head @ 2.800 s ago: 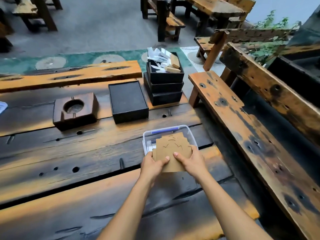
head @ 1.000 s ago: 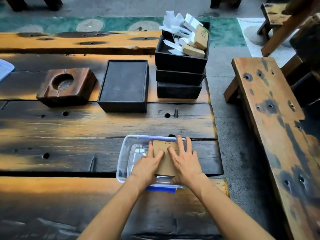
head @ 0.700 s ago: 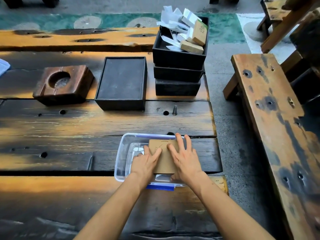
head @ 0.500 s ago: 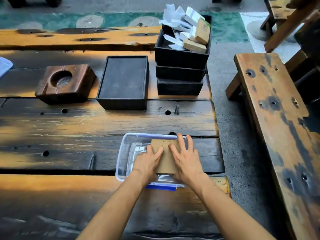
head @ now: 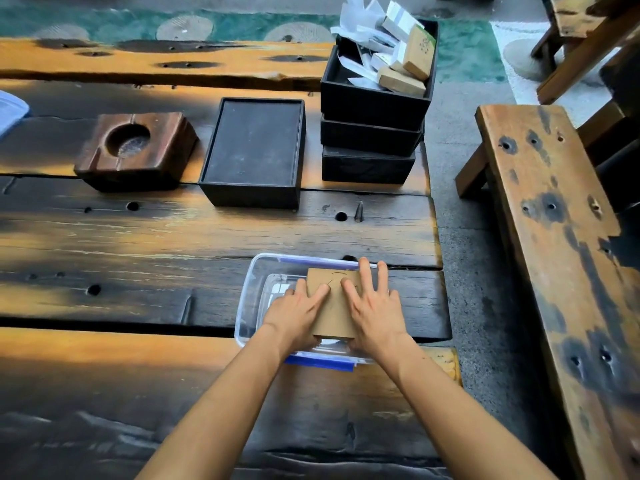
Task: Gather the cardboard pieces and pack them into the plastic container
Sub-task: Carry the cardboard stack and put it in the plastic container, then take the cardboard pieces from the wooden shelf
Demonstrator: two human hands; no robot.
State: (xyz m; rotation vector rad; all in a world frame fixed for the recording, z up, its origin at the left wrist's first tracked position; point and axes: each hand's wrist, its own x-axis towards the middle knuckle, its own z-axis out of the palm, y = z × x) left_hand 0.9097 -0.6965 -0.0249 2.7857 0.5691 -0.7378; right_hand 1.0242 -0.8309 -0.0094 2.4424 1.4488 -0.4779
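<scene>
Cardboard pieces point(head: 334, 315) pressed down inside the plastic container point(head: 246, 299), both hands on top

Nearest, a blue clip point(head: 322, 363) can be seen on the container's near edge, and the container itself is parked at the right end of the dark wooden counter point(head: 138, 244). The brown pieces are laid in its right half. They're pressed by the left hand point(head: 294, 318) and right hand point(head: 375, 313) side by side. Neither grip is clamped on anything, and the fingers are laid out straight on the top piece. Further back, a black tray point(head: 254, 150) is flanked by a wooden block point(head: 135, 150) with a round hollow on the left and three stacked black boxes point(head: 369, 133) on the right, the top one stuffed with paper scraps. A wooden bench point(head: 554, 237) is set off to the right.
</scene>
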